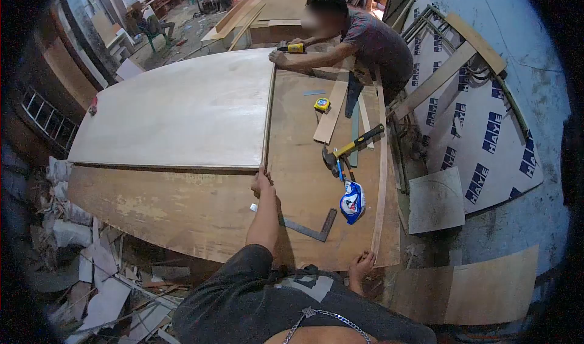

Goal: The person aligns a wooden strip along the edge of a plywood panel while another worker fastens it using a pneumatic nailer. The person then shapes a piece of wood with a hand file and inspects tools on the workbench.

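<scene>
My left hand point(263, 183) is closed on the near right corner of a large pale panel point(176, 113), which lies on a wide plywood sheet point(164, 204). At the sheet's near right edge, my right hand point(362, 266) has its fingers closed at the lower end of a long thin wood strip point(379, 186). Between my hands are a metal square point(322, 229) and a blue and white packet point(352, 203). Beyond the packet lies a hammer point(356, 146). A co-worker point(383, 46) leans over the panel's far right corner, holding a yellow and black tool point(294, 48).
A yellow tape measure point(322, 104), a handsaw point(352, 93) and wood pieces point(333, 113) lie right of the panel. Scraps point(103, 277) cover the floor at lower left. Printed boards point(480, 125) lean on the right wall.
</scene>
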Available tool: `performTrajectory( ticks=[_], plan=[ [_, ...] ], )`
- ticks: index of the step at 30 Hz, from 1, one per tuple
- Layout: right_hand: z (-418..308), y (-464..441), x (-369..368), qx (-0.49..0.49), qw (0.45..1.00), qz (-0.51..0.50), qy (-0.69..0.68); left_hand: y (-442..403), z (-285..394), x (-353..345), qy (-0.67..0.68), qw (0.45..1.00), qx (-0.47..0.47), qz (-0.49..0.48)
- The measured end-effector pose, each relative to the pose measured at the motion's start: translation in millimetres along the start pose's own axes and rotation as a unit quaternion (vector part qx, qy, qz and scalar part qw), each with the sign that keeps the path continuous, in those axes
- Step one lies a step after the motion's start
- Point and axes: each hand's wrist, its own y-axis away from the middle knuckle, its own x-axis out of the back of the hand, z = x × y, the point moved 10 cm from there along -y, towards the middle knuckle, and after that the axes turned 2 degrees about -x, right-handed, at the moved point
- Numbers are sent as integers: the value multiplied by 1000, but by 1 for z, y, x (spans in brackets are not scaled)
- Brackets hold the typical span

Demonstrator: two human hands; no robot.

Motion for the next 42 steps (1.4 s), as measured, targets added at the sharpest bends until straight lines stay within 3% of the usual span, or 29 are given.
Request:
performTrajectory(
  ticks=[33,42],
  plan=[
    [7,1,-4,42,998,45,19,-9,-10,6,18,999,9,36],
    [16,2,-9,7,1000,26,13,-4,-6,6,3,999,11,41]
  ],
)
